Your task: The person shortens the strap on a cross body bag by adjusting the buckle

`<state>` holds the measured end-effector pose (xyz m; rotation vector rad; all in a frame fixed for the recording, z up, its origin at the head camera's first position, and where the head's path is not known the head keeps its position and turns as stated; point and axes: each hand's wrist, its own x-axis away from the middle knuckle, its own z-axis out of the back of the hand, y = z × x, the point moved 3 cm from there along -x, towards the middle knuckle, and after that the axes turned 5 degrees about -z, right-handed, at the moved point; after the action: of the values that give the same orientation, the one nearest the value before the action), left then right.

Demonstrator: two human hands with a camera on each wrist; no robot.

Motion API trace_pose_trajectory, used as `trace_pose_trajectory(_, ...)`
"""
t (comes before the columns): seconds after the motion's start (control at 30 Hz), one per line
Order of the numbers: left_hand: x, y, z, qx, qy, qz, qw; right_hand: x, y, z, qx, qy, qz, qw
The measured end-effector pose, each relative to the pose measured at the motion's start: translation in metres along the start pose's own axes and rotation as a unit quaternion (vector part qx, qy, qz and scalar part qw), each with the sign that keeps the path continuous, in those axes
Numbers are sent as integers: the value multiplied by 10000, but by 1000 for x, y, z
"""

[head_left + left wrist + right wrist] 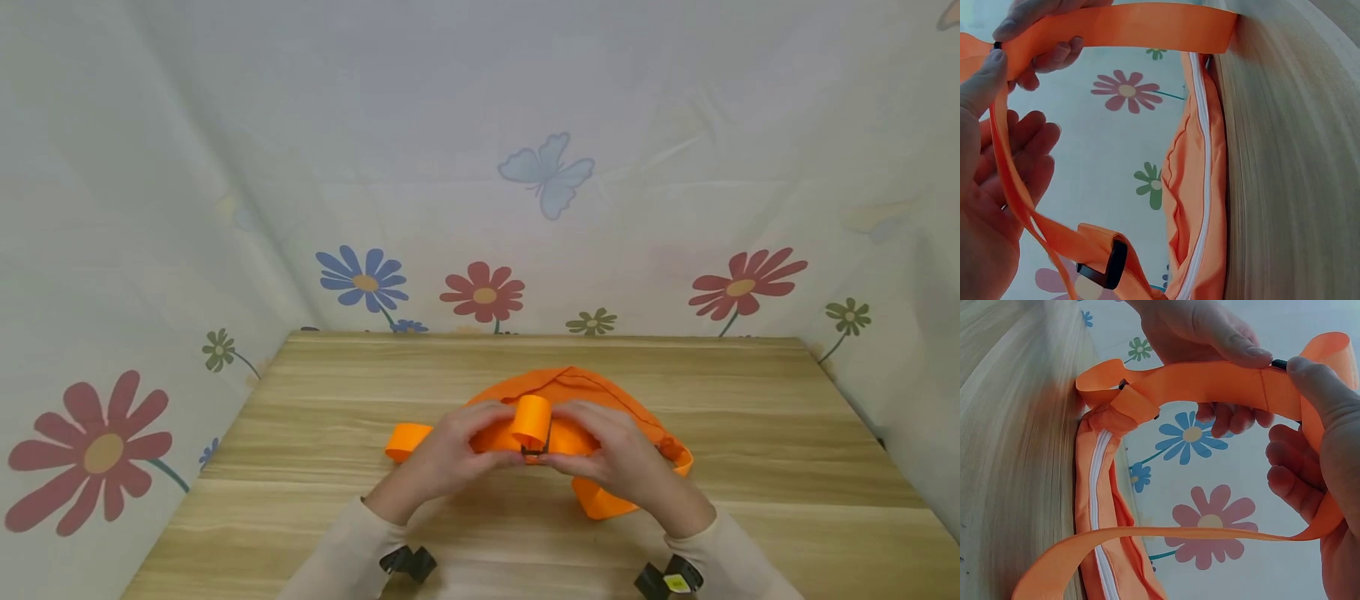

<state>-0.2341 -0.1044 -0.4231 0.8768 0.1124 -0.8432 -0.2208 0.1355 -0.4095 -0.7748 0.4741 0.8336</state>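
An orange waist bag (573, 382) stands on the table, its white zipper (1205, 147) showing in both wrist views. Its wide orange webbing strap (1222, 381) is raised in front of it. My left hand (450, 446) pinches the strap on one side of a small black buckle (535, 451), thumb near the buckle. From the other side my right hand (618, 446) pinches the strap, its thumb by the same buckle. Between the hands a loop of strap (531, 418) stands up. Another black slider (1110, 269) sits lower on the strap in the left wrist view.
The bag and strap lie on a wood-grain table (337, 375). Slack strap loops rest to the left (407, 440) and front right (603, 500) of the hands. A flowered cloth (480, 208) hangs behind and at the sides.
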Motion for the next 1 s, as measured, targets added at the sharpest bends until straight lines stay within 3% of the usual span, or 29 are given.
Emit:
trace_pose_trajectory(0.3, 4, -1, 5, -196, 90, -118, 9997, -2, 0, -1, -157, 188, 357, 9991)
trace_pose_trajectory(0.53, 11, -2, 12, -439, 134, 154, 9988, -3, 0, 1, -88, 183, 210, 9996)
trace_pose_trajectory(0.77, 20, -5, 25, -686, 204, 621, 9955, -2, 4, 7, 132, 333, 156, 9992)
trace_pose_trajectory(1.0, 34, -16, 34, -813, 366, 678, 9937, -2, 5, 9, 109, 435, 228, 9987)
